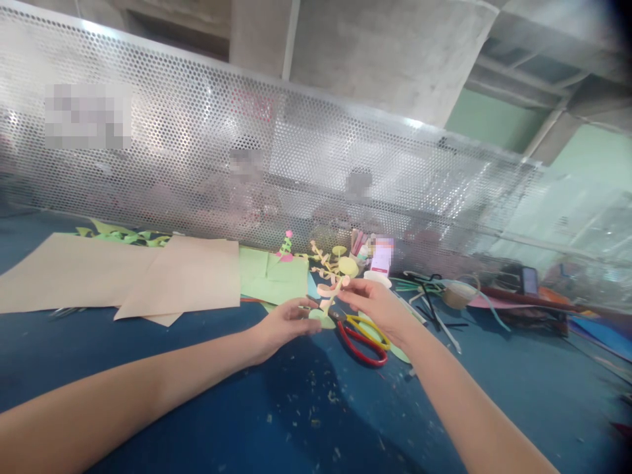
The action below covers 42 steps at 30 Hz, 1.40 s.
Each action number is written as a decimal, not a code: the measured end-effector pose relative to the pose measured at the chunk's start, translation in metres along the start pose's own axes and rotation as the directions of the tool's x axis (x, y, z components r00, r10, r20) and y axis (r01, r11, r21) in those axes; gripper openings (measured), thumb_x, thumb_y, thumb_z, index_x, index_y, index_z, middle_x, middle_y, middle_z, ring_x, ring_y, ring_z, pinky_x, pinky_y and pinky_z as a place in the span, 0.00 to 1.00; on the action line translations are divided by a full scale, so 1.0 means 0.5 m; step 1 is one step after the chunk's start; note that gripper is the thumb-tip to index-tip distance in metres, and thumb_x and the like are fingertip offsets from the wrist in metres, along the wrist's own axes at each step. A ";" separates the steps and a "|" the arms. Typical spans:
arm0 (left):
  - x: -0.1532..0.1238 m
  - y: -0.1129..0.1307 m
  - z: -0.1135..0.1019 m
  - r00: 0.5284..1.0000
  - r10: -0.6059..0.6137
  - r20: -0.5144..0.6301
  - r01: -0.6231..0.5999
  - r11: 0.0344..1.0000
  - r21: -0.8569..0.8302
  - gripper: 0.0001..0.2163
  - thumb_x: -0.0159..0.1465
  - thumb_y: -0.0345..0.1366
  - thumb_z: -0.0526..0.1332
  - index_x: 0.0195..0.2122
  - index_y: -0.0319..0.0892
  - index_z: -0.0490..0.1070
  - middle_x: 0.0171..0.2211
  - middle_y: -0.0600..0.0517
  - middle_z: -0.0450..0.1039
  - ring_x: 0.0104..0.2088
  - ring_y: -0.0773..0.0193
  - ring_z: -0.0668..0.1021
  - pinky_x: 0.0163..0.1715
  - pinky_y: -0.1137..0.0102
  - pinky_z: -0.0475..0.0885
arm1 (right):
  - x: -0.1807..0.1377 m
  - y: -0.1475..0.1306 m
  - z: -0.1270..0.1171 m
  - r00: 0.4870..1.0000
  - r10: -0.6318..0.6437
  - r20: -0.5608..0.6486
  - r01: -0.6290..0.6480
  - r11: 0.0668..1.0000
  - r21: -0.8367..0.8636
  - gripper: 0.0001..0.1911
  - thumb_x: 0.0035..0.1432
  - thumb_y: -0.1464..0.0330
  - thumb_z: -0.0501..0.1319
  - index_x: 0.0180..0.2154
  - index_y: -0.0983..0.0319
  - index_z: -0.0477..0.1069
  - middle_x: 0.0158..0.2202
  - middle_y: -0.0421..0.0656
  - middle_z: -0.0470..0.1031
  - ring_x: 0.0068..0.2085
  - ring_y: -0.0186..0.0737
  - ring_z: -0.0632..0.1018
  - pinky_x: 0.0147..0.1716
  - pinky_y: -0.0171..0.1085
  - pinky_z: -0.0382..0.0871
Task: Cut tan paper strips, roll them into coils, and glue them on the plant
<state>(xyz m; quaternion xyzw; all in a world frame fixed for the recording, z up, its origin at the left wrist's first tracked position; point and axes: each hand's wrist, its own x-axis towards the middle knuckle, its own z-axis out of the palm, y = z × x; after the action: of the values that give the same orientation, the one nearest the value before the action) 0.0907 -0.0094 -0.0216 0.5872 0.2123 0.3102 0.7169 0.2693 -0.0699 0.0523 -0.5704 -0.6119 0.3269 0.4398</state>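
My left hand [284, 324] rests low on the blue table [296, 408], its fingers reaching to the pale green base of a small paper plant craft [330, 289]. My right hand [378, 304] pinches the pale stem of that craft between thumb and fingers, near a pink paper strip. The craft stands roughly upright with yellow curled leaves at its top. Red and yellow handled scissors [359, 336] lie on the table just below my right hand.
Brown paper sheets [123, 276] and green paper sheets [274, 273] lie at the left and middle. A glue bottle [381, 258], a tape roll [458, 294] and strips sit at right. A perforated metal screen [247, 158] runs along the back; people sit behind it.
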 end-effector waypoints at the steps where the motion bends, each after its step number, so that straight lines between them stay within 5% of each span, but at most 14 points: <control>1: 0.000 0.001 0.001 1.000 -0.006 0.011 0.007 0.999 -0.035 0.16 0.52 0.34 0.66 0.41 0.42 0.68 0.29 0.52 0.72 0.33 0.64 0.76 0.41 0.67 0.66 | 0.001 0.002 0.000 1.000 0.008 -0.007 -0.008 1.000 0.010 0.12 0.49 0.64 0.61 0.36 0.62 0.74 0.32 0.41 0.74 0.31 0.34 0.70 0.32 0.34 0.61; 7: 0.002 0.000 -0.002 0.998 -0.026 0.054 0.035 0.985 -0.169 0.13 0.53 0.33 0.65 0.40 0.39 0.69 0.32 0.49 0.73 0.34 0.63 0.77 0.43 0.66 0.66 | 0.003 0.004 0.006 0.996 0.079 -0.047 -0.076 0.994 0.073 0.13 0.46 0.63 0.64 0.34 0.64 0.74 0.33 0.42 0.73 0.31 0.33 0.70 0.31 0.33 0.60; 14: 0.003 -0.002 0.000 0.998 -0.056 -0.031 0.053 0.995 -0.085 0.14 0.49 0.30 0.66 0.38 0.39 0.70 0.32 0.50 0.74 0.34 0.65 0.76 0.40 0.68 0.67 | 0.004 0.011 0.016 0.997 0.081 0.002 -0.080 0.994 0.077 0.15 0.46 0.62 0.64 0.36 0.64 0.74 0.30 0.41 0.73 0.24 0.29 0.65 0.24 0.32 0.57; 21: 0.004 -0.005 0.000 0.996 -0.036 -0.077 0.034 0.999 -0.026 0.14 0.48 0.30 0.67 0.37 0.39 0.71 0.33 0.49 0.74 0.35 0.63 0.76 0.41 0.66 0.67 | 0.005 0.016 0.023 1.000 -0.004 0.010 0.004 1.000 -0.013 0.17 0.44 0.60 0.64 0.36 0.62 0.73 0.30 0.41 0.73 0.31 0.36 0.71 0.30 0.35 0.62; 28: 0.004 0.001 0.003 0.996 -0.049 -0.076 0.028 0.965 -0.259 0.09 0.56 0.36 0.62 0.36 0.37 0.71 0.32 0.47 0.74 0.34 0.63 0.76 0.40 0.67 0.69 | 0.005 0.005 0.026 0.997 0.028 -0.065 -0.027 1.000 0.017 0.14 0.45 0.62 0.63 0.34 0.64 0.72 0.26 0.38 0.70 0.25 0.31 0.66 0.26 0.33 0.58; 34: 0.001 0.003 -0.001 0.998 -0.046 -0.039 0.035 0.967 -0.253 0.10 0.57 0.35 0.62 0.38 0.37 0.71 0.36 0.45 0.74 0.35 0.60 0.77 0.44 0.64 0.69 | 0.007 0.009 0.012 0.994 0.106 -0.040 -0.091 0.958 0.271 0.13 0.43 0.65 0.66 0.34 0.63 0.75 0.31 0.40 0.72 0.26 0.28 0.64 0.25 0.31 0.56; 42: -0.008 0.012 0.009 0.999 -0.046 0.007 0.046 0.986 -0.163 0.14 0.56 0.37 0.63 0.43 0.41 0.72 0.43 0.45 0.73 0.38 0.60 0.76 0.44 0.64 0.68 | 0.006 0.020 0.016 0.984 0.177 0.035 -0.170 0.845 0.507 0.10 0.39 0.67 0.69 0.28 0.62 0.75 0.22 0.36 0.67 0.22 0.26 0.62 0.23 0.30 0.57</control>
<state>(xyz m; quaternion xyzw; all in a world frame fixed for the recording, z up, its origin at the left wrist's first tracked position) 0.0898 -0.0146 -0.0149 0.5220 0.1986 0.3092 0.7698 0.2662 -0.0647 0.0405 -0.4892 -0.4471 0.5112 0.5472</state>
